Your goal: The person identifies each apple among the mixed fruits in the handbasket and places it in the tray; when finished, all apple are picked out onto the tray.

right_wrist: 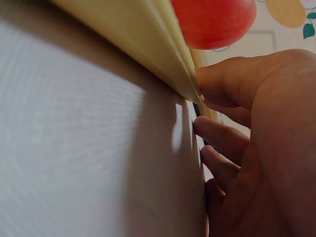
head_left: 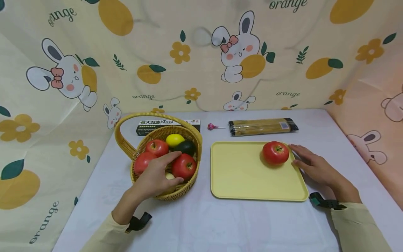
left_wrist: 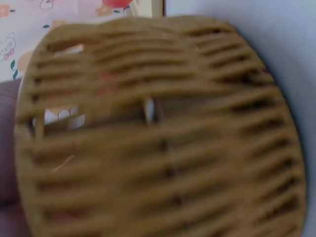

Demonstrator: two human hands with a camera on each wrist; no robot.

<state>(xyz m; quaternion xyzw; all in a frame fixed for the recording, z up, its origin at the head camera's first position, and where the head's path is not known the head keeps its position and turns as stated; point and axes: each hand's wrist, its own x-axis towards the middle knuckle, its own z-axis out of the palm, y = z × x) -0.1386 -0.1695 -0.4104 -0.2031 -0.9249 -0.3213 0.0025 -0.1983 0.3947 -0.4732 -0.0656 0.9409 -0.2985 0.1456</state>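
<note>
A yellow wicker basket (head_left: 181, 194) holds several fruits. My left hand (head_left: 154, 178) reaches over its rim, thumb and fingers spread on the near side of a red apple (head_left: 184, 167); whether they touch it I cannot tell. Under the thumb a pale yellow fruit (head_left: 170, 177) is partly hidden. In the left wrist view the basket's weave (left_wrist: 163, 148) fills most of the picture. At the tray's right edge rests my right hand (head_left: 318, 169), fingers extended and thumb against the rim. Another red apple (head_left: 275, 153) sits on the yellow tray (head_left: 245, 171), near that hand.
Also in the basket are red apples (head_left: 157, 147), a yellow lemon (head_left: 174, 140) and a dark green fruit (head_left: 186, 147). Behind it lies a black pasta box (head_left: 146, 129). A small pink-handled item (head_left: 211, 126) and a pack of spaghetti (head_left: 258, 127) lie behind the tray.
</note>
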